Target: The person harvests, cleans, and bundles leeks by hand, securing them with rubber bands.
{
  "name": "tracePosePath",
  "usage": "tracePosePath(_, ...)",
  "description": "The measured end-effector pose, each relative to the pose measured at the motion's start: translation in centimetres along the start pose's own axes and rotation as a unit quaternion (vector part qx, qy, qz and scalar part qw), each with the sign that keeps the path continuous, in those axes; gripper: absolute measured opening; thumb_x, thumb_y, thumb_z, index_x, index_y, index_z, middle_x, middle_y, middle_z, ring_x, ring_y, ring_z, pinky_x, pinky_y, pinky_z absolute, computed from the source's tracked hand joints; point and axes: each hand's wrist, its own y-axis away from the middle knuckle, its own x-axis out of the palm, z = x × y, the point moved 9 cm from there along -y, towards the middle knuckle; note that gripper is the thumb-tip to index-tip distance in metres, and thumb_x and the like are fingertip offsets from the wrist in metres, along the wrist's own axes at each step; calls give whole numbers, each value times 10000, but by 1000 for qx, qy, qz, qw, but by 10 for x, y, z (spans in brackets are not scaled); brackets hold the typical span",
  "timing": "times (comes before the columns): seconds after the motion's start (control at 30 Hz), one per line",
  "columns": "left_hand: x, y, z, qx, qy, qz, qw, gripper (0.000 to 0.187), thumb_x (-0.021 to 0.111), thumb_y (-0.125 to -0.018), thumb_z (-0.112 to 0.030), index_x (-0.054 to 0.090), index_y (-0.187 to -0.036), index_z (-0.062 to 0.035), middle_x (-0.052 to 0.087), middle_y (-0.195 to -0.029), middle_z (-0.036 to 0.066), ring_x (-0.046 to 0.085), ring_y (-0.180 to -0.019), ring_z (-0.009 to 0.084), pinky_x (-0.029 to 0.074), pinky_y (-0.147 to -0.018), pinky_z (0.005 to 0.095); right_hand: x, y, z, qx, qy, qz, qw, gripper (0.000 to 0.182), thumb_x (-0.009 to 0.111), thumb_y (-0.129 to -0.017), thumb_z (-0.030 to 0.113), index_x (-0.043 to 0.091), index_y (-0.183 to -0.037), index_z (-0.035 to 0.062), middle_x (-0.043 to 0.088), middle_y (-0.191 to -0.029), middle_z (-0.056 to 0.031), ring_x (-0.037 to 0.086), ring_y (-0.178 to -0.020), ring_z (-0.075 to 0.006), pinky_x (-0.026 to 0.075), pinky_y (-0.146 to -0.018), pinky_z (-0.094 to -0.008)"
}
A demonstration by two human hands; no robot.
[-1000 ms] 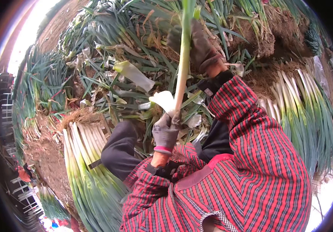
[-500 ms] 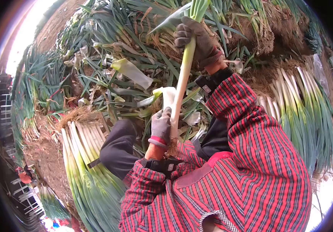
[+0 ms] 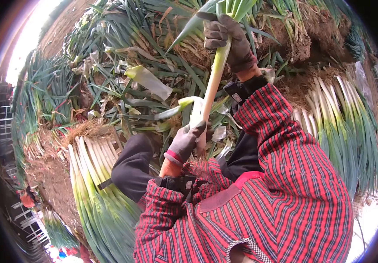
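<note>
I hold one long leek (image 3: 214,79) nearly upright in front of me. My right hand (image 3: 228,37), in a dark grey glove, grips its upper stalk where the green leaves fan out. My left hand (image 3: 185,141), in a grey glove with a pink cuff, closes around the white lower end and a loose pale outer skin (image 3: 195,107) that curls away from the stalk. Both sleeves are red and black plaid.
A bundle of cleaned leeks (image 3: 96,188) lies at lower left, another bundle (image 3: 342,131) at right. Uncleaned leeks with earthy roots and stripped leaves (image 3: 145,79) cover the ground ahead. My dark trouser knee (image 3: 132,168) is below the left hand.
The leek has slid down toward me, so its green top now shows above my right hand. My left hand has tilted and shifted on the white end, with the outer skin peeling outward.
</note>
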Motion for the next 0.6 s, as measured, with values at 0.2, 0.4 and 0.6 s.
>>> tracePosePath(0.2,-17,18,-16,157,-214,-93,959,379,525,-984,-322,631,-1056,34,626,-820,14,543,-731,103,451,-677,264,6,4,15,-34,41,-2,999,553,543,-982,210,349,-1362,-142,386,-712,80,342,-639,-26,353,-557,-174)
tracePosePath(0.4,-24,-7,29,132,-146,-144,970,292,498,-965,-226,643,-1021,22,670,-803,124,640,-731,208,503,-683,331,19,5,12,-9,13,18,1000,572,534,-986,207,312,-1386,-136,379,-729,64,352,-637,-20,355,-538,-159)
tracePosePath(0.6,19,6,29,251,-156,157,942,299,509,-948,-178,569,-1164,20,687,-953,106,655,-780,195,542,-742,341,37,7,11,27,-215,140,966,644,541,-985,208,221,-1444,-112,387,-754,56,398,-603,-7,412,-546,-165)
